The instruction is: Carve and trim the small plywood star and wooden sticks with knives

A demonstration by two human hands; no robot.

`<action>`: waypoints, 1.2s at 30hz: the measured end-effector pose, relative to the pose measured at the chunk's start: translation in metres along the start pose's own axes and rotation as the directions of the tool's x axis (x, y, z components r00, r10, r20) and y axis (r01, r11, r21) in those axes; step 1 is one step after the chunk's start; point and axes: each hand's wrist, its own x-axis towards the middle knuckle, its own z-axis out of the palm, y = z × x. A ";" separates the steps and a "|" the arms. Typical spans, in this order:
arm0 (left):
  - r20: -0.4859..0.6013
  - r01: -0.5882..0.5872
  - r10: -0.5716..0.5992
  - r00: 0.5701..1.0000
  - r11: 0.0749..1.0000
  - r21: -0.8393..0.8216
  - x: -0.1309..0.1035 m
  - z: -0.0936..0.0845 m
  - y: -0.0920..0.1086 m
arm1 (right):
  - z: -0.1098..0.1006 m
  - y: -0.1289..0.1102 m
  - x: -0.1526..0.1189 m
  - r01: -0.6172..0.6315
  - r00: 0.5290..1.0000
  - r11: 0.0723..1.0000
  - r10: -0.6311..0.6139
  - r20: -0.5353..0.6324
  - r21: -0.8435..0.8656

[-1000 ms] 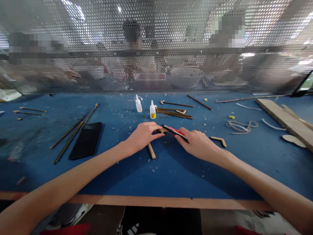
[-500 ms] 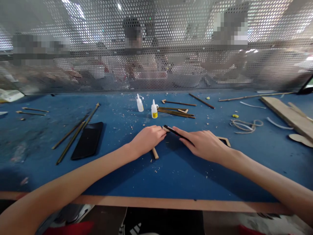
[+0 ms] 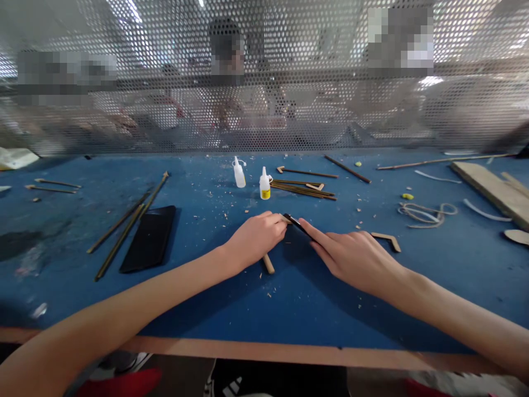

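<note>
My left hand [image 3: 257,238] is closed with its fingertips around a small pale wooden piece [image 3: 285,219], most of it hidden by the fingers. Under that hand a short wooden stick [image 3: 268,263] pokes out toward me. In my right hand [image 3: 356,253] is a slim black utility knife [image 3: 301,226], its tip against the wooden piece; the blade itself is hard to make out. Beside the right wrist lies an angled wooden piece [image 3: 390,240]. Fine wood shavings are scattered around both hands.
Two small glue bottles [image 3: 265,186] stand beyond my hands, near several thin brown sticks [image 3: 306,190]. A black phone [image 3: 149,238] and more sticks [image 3: 124,231] lie left. Right are a string coil [image 3: 430,214] and a wooden board [image 3: 487,190]. A perforated metal screen [image 3: 264,127] closes the back.
The view has shifted slightly, so most things sit a little farther right. Both hands keep their hold, and the knife is still against the wooden piece.
</note>
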 end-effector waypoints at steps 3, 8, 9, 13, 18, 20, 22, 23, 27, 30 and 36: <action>-0.008 -0.003 0.002 1.000 1.000 -0.017 -0.002 -0.001 -0.001 | 0.002 0.000 -0.005 -0.014 0.999 1.000 0.015 -0.035 0.014; -0.052 -0.016 0.010 0.999 0.994 -0.112 -0.006 0.002 -0.005 | 0.003 0.005 -0.002 -0.021 0.999 0.999 0.022 -0.042 0.026; -0.054 -0.020 0.014 0.998 0.993 -0.118 -0.007 0.002 -0.005 | 0.003 0.006 -0.001 -0.021 0.999 1.000 0.022 -0.039 0.024; -0.057 -0.041 0.035 0.998 0.993 -0.111 -0.006 0.004 -0.006 | 0.001 0.007 0.000 -0.018 0.999 0.999 0.019 -0.034 0.051; -0.087 -0.007 -0.004 0.996 0.993 -0.119 -0.006 0.004 -0.005 | -0.001 0.006 -0.005 -0.025 0.999 0.998 0.027 -0.030 0.061; -0.083 0.003 -0.012 0.996 0.993 -0.114 -0.006 0.004 -0.004 | -0.003 0.006 -0.007 -0.024 0.999 0.999 0.025 -0.024 0.041; -0.077 0.000 -0.009 0.997 0.993 -0.120 -0.006 0.005 -0.005 | -0.005 0.005 -0.008 -0.020 0.999 0.999 0.021 -0.026 0.032; -0.078 -0.001 -0.010 0.997 0.991 -0.132 -0.007 0.005 -0.005 | -0.005 0.005 -0.008 -0.020 0.999 0.999 0.021 -0.031 0.030; -0.090 -0.003 -0.012 0.996 0.987 -0.160 -0.007 0.007 -0.006 | -0.003 0.004 -0.005 -0.028 0.998 0.998 0.030 -0.049 0.048; -0.093 -0.034 0.021 0.995 0.990 -0.137 -0.008 0.008 -0.007 | -0.003 0.003 -0.004 -0.052 0.997 0.996 0.056 -0.048 0.066; -0.118 -0.089 0.083 0.990 0.995 -0.048 -0.009 0.010 -0.008 | -0.010 0.001 -0.004 -0.049 0.999 0.996 0.048 0.004 0.072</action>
